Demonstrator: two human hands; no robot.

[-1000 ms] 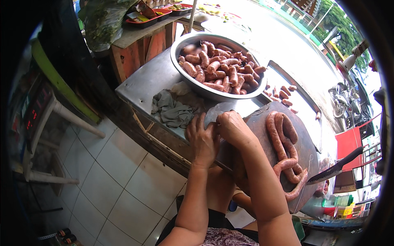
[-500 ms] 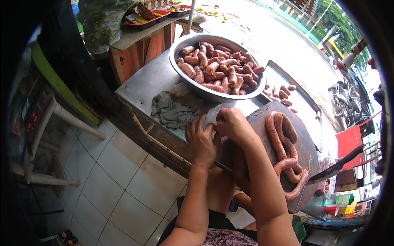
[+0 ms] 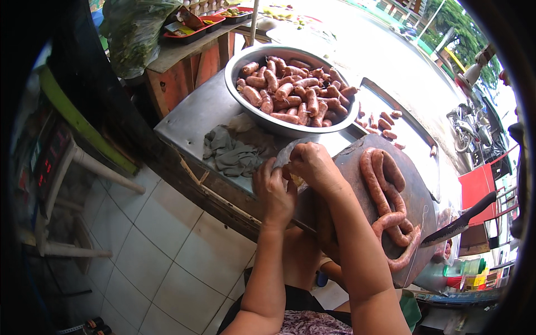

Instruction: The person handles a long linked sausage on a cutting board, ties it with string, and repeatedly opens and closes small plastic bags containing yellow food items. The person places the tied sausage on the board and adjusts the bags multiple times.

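My left hand and my right hand meet at the near edge of a round wooden chopping board. Both have curled fingers, with the right thumb and fingertips pinched together. A small brownish-orange bit shows between them, mostly hidden by the fingers. Just behind the fingertips is a whitish, see-through plastic sheet or bag. On the board, right of my right forearm, lies a long coiled raw sausage. Beyond my hands, a large metal basin is heaped with short tied sausages.
A crumpled grey cloth lies left of my hands on the metal table. A dark-bladed knife juts out at the board's right edge. More short sausages lie on a metal tray behind the board. A white plastic chair stands at left.
My right hand has shifted slightly left and up, and a brownish-orange bit now shows between my hands. The whole view has shifted a little. The coiled sausage stays on the board.
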